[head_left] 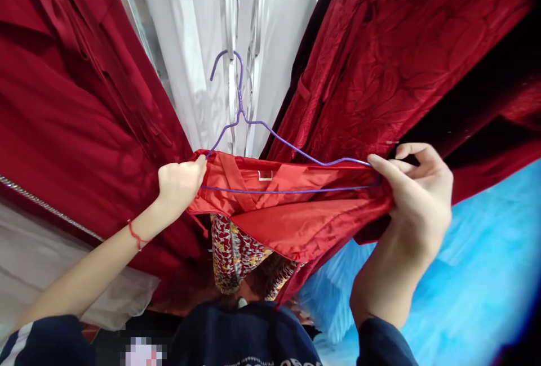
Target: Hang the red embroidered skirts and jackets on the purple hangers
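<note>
A purple wire hanger [296,151] has its hook over a white metal rail and its lower bar inside the waist of a red satin garment [291,219]. My left hand [180,186] is closed on the garment's left end, where the hanger's shoulder reaches it. At the other end, my right hand [416,191] pinches the garment's edge and the hanger's corner between thumb and fingers. The waist opening is stretched between both hands, and a small white label [265,175] shows on its inside. Patterned red, white and gold cloth [234,253] hangs below.
Dark red garments hang at left [84,129] and a red patterned dress [380,62] hangs at right. White cloth [186,34] hangs behind the metal rail [230,11]. Fluffy blue fabric [473,276] fills the lower right, and sheer pale fabric [122,293] lies at lower left.
</note>
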The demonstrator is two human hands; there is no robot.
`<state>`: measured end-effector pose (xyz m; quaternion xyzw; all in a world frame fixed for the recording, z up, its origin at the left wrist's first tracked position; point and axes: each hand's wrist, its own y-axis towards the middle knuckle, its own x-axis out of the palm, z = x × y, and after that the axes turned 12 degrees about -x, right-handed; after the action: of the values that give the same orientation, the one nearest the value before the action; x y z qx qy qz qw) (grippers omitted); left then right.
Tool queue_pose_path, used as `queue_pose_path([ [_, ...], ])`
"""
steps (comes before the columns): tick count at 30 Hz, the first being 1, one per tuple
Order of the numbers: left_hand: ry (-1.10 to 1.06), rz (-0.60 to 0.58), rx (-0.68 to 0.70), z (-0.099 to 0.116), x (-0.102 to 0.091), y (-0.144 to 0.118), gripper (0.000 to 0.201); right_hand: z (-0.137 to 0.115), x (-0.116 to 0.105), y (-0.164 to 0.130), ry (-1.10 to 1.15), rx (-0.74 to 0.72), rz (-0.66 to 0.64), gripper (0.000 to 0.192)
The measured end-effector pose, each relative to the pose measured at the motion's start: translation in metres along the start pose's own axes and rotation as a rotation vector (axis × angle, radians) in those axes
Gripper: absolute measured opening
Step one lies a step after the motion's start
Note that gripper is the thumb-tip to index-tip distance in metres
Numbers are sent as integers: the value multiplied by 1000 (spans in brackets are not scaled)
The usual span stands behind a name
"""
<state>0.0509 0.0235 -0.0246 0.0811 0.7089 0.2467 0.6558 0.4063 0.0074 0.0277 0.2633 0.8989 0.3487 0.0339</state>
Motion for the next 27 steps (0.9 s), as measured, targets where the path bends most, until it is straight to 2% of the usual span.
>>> queue_pose_path([
  [3, -37, 1, -73, 0, -16, -1, 40, 5, 22, -4, -516, -283, -4, 23],
  [5, -109, -13, -115, 2, -25, -1, 35, 9, 41, -8, -719, -325, 83, 15],
  [7, -225, -30, -130, 5, -32, 0, 32, 13, 60, -12, -721, -317, 147, 12],
  [9, -364, -26, -130, 10, -35, 3, 29, 14, 78, -17, -648, -334, 158, 11],
  [15, -842, 85, -98, 18, -34, 10, 25, -2, 114, -47, -490, -462, -3, 12],
  [18, -1067, 188, -135, 9, -34, 13, 23, -7, 116, -58, -388, -487, -73, 9],
  [21, -1208, 302, -189, -15, -30, 17, 19, 3, 103, -60, -310, -464, -186, 10],
  [24, -1216, 256, -233, -41, -19, 14, 19, 30, 84, -54, -309, -447, -397, 16],
  [27, -1246, 205, -267, -57, -7, 6, 20, 62, 69, -46, -301, -544, -667, 33],
])
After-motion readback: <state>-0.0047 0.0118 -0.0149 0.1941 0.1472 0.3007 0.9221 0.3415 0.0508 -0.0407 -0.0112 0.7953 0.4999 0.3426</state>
